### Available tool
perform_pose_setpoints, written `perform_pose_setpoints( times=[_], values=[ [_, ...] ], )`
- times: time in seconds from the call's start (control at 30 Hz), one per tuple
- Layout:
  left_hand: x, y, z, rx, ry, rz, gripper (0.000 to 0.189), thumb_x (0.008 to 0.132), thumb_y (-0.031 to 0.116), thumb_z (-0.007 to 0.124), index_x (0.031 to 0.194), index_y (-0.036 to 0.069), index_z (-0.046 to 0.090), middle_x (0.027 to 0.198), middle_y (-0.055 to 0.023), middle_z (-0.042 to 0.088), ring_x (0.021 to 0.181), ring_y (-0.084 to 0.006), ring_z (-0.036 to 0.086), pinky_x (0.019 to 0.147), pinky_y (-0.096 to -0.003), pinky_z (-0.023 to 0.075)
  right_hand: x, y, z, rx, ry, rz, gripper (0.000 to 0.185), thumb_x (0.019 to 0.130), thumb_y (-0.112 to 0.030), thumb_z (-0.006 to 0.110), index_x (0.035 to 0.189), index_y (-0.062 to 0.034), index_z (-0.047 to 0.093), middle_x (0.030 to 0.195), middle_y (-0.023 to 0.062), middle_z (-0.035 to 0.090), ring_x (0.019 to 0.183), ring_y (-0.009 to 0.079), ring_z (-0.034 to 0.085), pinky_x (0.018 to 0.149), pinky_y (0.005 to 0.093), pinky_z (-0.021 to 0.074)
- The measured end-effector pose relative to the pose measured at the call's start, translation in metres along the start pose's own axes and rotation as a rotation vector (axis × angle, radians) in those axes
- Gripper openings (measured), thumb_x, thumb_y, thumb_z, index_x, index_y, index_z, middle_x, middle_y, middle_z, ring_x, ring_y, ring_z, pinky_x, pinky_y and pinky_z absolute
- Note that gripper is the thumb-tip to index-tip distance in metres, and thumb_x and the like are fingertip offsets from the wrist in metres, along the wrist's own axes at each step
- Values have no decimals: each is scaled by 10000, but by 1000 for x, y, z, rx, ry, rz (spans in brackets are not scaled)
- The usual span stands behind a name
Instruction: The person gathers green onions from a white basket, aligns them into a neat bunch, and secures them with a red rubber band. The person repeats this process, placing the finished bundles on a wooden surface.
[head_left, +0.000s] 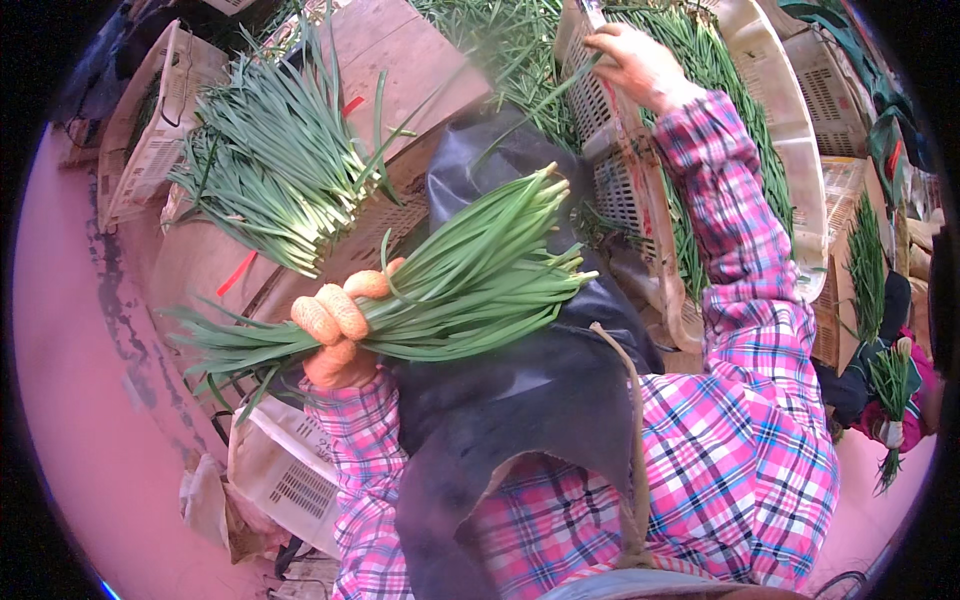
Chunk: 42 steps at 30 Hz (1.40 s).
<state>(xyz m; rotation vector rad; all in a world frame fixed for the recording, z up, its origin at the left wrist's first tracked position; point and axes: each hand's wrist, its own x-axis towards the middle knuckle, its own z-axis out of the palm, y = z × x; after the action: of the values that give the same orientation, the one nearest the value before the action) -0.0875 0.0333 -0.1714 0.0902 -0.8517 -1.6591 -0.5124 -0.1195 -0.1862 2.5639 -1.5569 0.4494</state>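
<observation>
My left hand (334, 322), in an orange glove, is closed around a large bunch of green garlic chives (480, 285) above the dark apron (517, 405) on my lap. The pale cut ends fan out to the right. Up at the top right, my right hand (637, 66) is by the rim of a white plastic basket (592, 97), with a long green blade at its fingers; whether it grips the rim or the blade is not plain. A pile of cut chives (277, 150) lies on a board at the upper left, pale ends toward me.
More chives (750, 142) fill a large white basket at the right. Loose greens (510, 52) lie at the top. Plastic crates (161, 112) stand left and lower left. A co-worker's gloved hand (892, 435) holds a bunch at far right.
</observation>
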Motion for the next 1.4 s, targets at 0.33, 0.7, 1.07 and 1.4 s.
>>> perform_pose_setpoints(
  times=[0.33,0.7,1.07,1.4],
  values=[
    [-11,5,-7,5,168,-91,160,848,86,637,930,157,519,922,15,531,1099,-259,473,1054,-590,264,-28,-135,-45,1254,-394,267,231,856,-114,590,1041,17,636,945,77,655,899,147,605,815,297,481],
    [-23,-19,-8,165,352,-127,187,846,59,639,1005,120,563,1001,-56,604,1138,-307,513,1038,-507,357,-16,-133,42,719,134,480,233,906,-317,536,962,-117,642,827,117,656,787,273,645,708,349,501],
    [-31,-12,-16,13,442,-101,189,851,55,633,1026,116,596,993,-54,609,1128,-286,494,1027,-498,369,-26,-102,3,1131,102,964,164,880,-197,579,932,-55,641,651,-13,544,539,62,469,494,211,374],
    [-30,-12,-14,-40,473,-121,179,861,73,627,1030,125,599,984,-45,606,1119,-275,494,1022,-496,366,-46,-148,-39,854,105,44,406,719,-134,732,1103,-59,624,1058,107,616,1017,269,577,877,344,476]
  ],
)
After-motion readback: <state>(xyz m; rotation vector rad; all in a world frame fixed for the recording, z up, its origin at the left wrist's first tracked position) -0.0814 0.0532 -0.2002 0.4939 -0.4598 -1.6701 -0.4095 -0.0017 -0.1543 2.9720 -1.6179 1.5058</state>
